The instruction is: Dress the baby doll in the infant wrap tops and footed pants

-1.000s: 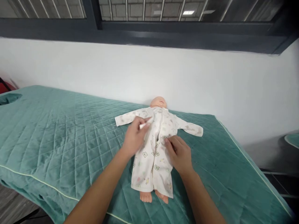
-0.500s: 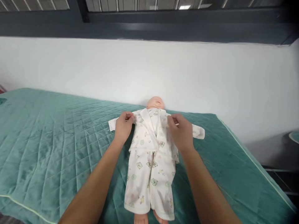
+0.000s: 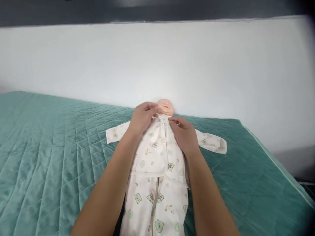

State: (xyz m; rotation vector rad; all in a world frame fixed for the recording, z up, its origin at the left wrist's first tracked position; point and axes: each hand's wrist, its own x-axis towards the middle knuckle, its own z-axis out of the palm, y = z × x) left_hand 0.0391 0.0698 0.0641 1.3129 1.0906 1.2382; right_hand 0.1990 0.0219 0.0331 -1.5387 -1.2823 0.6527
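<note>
A baby doll [image 3: 165,108] lies on its back, its head toward the wall. It wears a white wrap top [image 3: 151,155] printed with small bears and matching white pants [image 3: 168,209]. At the neckline, my left hand [image 3: 144,118] is closed in a pinch on the collar's left edge, a lifted white strip showing by the fingertips. My right hand [image 3: 184,133] pinches the collar's right edge, thumb and fingers bent. The top's front panels overlap down the chest. Both sleeves stretch out sideways, partly hidden behind my hands. The doll's feet are out of view.
Under the doll spreads a green quilted bedcover [image 3: 61,157], with a pale piped edge on the right. Behind it rises a white wall [image 3: 152,62], topped by a dark frame [image 3: 147,9].
Both hands have moved up and inward from the shoulders to the collar. The front panels are drawn closer over the chest. My view has come nearer to the doll.
</note>
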